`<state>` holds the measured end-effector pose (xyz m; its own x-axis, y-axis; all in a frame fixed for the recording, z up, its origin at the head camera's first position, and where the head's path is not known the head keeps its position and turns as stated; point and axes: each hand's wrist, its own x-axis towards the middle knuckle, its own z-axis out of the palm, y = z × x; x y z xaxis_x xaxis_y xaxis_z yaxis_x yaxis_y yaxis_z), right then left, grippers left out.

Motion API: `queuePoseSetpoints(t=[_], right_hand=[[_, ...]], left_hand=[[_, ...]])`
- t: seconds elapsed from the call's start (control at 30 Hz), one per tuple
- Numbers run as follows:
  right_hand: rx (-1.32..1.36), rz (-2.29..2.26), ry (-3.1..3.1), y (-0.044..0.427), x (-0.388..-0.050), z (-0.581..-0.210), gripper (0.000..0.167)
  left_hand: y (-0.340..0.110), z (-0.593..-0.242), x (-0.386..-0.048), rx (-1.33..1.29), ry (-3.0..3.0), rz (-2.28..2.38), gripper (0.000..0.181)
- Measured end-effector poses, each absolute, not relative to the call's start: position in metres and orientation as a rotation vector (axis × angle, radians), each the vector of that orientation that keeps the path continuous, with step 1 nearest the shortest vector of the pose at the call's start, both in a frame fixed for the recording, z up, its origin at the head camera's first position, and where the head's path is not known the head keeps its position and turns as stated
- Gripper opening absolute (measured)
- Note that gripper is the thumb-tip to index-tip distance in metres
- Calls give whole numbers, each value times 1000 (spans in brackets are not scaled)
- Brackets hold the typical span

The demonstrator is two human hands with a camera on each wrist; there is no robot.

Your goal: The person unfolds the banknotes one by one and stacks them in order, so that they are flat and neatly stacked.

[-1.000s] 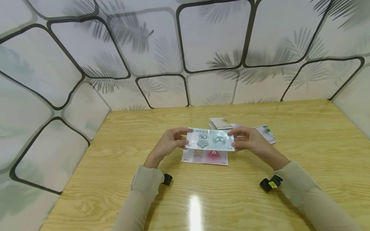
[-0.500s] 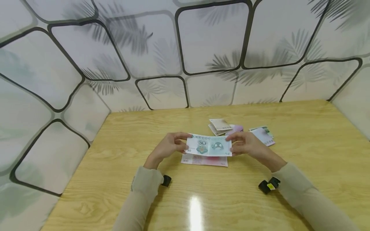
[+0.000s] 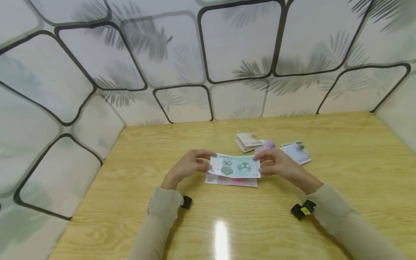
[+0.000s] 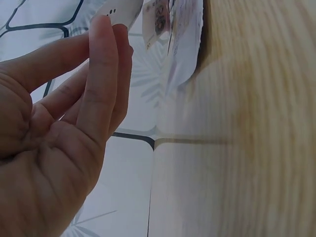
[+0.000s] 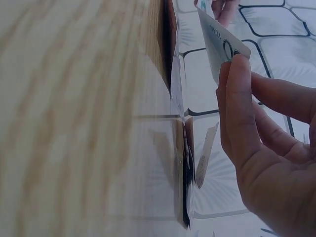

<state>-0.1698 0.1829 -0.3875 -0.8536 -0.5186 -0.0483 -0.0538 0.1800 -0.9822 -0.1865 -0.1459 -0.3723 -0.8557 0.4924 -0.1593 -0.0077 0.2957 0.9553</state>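
Observation:
A greenish play banknote marked 50 is held above the table, its printed face toward the head camera. My left hand pinches its left edge between thumb and fingers, and my right hand pinches the right edge. Partly hidden below it, a pink banknote marked 100 lies on the wood. In the left wrist view, the held note's corner shows at my fingertips. The right wrist view shows the same note between thumb and fingers, standing clear of the table.
On the wooden table, behind the hands, lie a folded brownish note, a purple note, and a pale note over a green one. A patterned wall borders the table's far edge.
Both hands have lowered the 50 note slightly toward the table, and it now covers more of the pink note. The right hand has shifted a little left; the note bends slightly.

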Motion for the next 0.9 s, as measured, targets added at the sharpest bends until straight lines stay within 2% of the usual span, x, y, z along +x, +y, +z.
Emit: queuePoseSetpoints(t=[0.5,0.9], right_hand=[[-552,-1678,2005,181,-171,-391,37],[-545,-1627,1995,181,-172,-391,40]], left_hand=[[-149,-379,-189,406,2124,1506,47],[-150,-374,-191,408,2149,1346,40]])
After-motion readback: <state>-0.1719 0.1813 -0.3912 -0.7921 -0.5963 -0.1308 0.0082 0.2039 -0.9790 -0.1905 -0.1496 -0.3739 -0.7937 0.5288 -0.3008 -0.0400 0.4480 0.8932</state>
